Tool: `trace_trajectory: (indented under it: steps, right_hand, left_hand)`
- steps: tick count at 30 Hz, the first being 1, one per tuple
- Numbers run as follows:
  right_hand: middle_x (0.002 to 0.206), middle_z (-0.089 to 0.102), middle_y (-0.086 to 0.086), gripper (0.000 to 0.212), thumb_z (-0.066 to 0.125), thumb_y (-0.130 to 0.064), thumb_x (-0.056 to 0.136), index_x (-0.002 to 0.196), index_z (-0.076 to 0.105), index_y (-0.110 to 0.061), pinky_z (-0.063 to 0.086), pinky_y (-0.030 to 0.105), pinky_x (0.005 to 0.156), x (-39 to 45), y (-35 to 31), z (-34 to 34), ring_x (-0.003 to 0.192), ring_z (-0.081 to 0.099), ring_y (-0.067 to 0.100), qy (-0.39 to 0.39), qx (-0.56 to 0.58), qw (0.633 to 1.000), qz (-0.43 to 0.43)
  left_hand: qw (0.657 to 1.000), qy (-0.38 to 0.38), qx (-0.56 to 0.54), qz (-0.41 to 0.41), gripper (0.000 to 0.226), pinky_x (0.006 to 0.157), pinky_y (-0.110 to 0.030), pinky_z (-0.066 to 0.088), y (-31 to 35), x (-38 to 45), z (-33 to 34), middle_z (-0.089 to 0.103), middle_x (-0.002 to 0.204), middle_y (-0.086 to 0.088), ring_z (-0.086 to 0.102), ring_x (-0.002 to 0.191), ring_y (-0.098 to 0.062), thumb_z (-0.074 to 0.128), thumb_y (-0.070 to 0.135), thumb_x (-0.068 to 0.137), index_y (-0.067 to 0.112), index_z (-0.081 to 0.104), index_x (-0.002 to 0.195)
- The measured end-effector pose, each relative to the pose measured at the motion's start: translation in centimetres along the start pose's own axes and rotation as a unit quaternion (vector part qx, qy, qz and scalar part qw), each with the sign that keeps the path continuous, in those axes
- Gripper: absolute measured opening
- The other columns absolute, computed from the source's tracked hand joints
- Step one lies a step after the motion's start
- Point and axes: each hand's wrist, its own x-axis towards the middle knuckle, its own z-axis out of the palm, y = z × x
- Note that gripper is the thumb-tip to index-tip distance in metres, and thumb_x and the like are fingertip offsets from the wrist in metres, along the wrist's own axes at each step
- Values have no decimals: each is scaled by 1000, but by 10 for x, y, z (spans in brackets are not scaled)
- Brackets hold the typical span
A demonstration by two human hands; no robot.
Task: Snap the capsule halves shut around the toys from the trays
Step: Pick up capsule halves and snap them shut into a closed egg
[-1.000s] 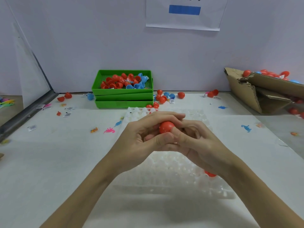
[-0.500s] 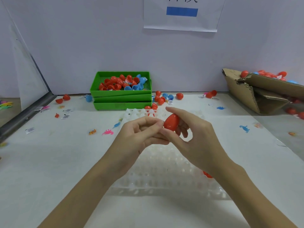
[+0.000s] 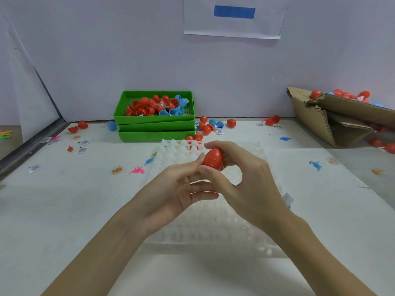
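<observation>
Red capsule (image 3: 213, 158) pinched in right hand (image 3: 245, 186) fingers (image 3: 215, 144); left hand (image 3: 171, 189) fingers relaxed, thumb touching it.

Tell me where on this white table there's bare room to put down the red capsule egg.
The white table is bare at near left, between the pink dinosaur toy and the clear plastic egg tray. Another bare strip lies right of that tray, before the blue dinosaur toy. It is crowded around the stacked green trays and the torn cardboard box.

Glossy plastic red capsule (image 3: 213, 158); translucent plastic tray (image 3: 213, 227); corrugated cardboard box (image 3: 320, 122); matt table (image 3: 64, 210).
</observation>
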Motion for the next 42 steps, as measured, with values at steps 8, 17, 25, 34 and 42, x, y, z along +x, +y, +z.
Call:
trace_trajectory:
  steps: [8, 17, 25, 34, 42]
  right_hand:
    - [82, 71, -3, 26, 69, -33, 95, 106, 70, -10, 53, 13, 76, 1, 0, -2, 77, 67, 13, 34, -26, 998, -52]
    - [108, 66, -6, 43, 66, -41, 92, 127, 68, -16, 53, 13, 81, 3, 11, 3, 95, 64, 6, -20, 19, 1000, 12]
    - [110, 69, -12, 39, 78, -16, 91, 128, 68, -24, 55, 16, 79, 8, 13, -3, 99, 69, 7, -39, 90, 984, 152]
    - [136, 62, 17, 32, 59, -18, 102, 127, 58, 3, 46, 29, 112, 137, 89, -126, 129, 60, 24, 269, 586, 682, 344]
    - [103, 78, 7, 25, 63, -13, 101, 123, 70, -2, 58, 23, 81, 87, 112, -114, 94, 73, 19, -12, 186, 909, 374]
  left_hand:
    - [999, 6, 26, 20, 56, 91, -33, 58, 2, -1, 4, 66, 134, -24, 71, 107, -27, 68, 54, 95, 5, 75, 123]
    - [981, 108, 130, 101, 40, 80, -27, 59, -2, 3, 1, 77, 95, -16, 73, 86, -22, 73, 46, 87, 9, 82, 103]
    - [962, 189, 162, 114, 52, 84, -40, 60, -3, 6, -5, 79, 101, -7, 77, 89, -29, 70, 56, 82, 15, 76, 114]
    - [961, 227, 107, 119, 50, 70, -37, 58, 9, 1, -16, 76, 88, -14, 71, 70, -26, 62, 54, 88, 8, 81, 87]
    - [960, 220, 136, 106, 46, 63, -29, 59, 10, 1, -15, 76, 84, -13, 71, 69, -25, 57, 44, 102, 9, 81, 83]
